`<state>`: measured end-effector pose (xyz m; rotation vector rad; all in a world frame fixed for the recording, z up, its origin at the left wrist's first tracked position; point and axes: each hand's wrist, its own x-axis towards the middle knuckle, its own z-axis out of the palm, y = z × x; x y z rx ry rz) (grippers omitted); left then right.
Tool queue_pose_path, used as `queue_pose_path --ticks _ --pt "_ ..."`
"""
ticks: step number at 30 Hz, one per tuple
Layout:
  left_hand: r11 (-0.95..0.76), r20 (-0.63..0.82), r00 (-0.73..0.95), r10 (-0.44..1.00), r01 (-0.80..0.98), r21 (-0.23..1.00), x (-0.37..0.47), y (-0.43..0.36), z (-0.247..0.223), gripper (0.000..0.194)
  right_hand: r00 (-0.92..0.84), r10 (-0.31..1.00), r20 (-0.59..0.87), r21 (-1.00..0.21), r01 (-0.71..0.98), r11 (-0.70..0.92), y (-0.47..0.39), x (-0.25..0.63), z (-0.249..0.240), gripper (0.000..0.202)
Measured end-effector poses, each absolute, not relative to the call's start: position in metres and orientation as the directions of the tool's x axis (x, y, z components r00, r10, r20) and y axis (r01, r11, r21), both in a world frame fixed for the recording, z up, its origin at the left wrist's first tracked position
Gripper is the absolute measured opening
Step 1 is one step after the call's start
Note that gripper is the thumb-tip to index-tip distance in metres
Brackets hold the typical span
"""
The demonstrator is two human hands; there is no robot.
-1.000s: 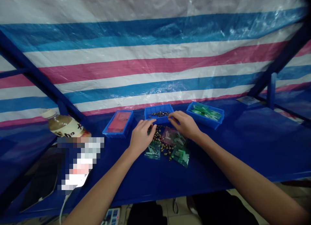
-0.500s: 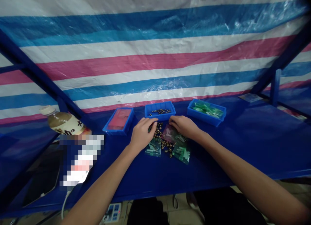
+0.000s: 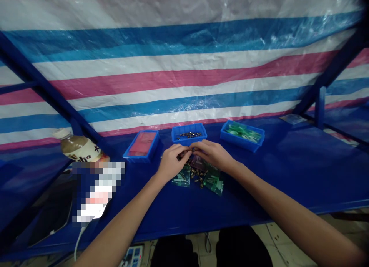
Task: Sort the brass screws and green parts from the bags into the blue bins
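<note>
My left hand [image 3: 174, 159] and my right hand [image 3: 212, 153] meet at the fingertips above a pile of small brass-coloured metal parts [image 3: 200, 178]. Both are closed in a pinch, and a small dark, shiny piece seems to sit between them, too small to name. Under my left hand lies a clear greenish bag [image 3: 181, 178] with thin light pieces inside. A green bag [image 3: 214, 183] of similar pieces lies below my right hand. Partly covered by my right fingers is a reddish bag [image 3: 198, 164].
Behind the hands stand three blue bins: one with red bags [image 3: 142, 143], one with metal parts [image 3: 188, 135], one with green bags [image 3: 243, 132]. On the left are a drink bottle [image 3: 82, 148], a dark tablet [image 3: 54, 205] and a blurred-out device with a white cable [image 3: 77, 242].
My hands have come together; the right moved left until its fingertips met the left's. The camera view has tilted slightly upward.
</note>
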<state>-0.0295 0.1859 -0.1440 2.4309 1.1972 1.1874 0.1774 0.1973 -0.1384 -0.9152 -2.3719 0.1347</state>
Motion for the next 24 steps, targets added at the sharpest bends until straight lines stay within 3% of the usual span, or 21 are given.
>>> queue_pose_path --ticks 14,24 --pt "-0.632 0.517 0.387 0.764 0.61 0.478 -0.0285 0.1883 -0.1459 0.02 -0.68 0.509 0.527 -0.17 0.503 0.847 0.1964 0.1729 -0.1412 0.036" --pt "-0.566 0.523 0.251 0.814 0.544 0.62 -0.0324 0.1925 -0.144 0.012 -0.53 0.653 0.54 -0.365 0.552 0.75 0.1963 0.1685 -0.1433 0.018"
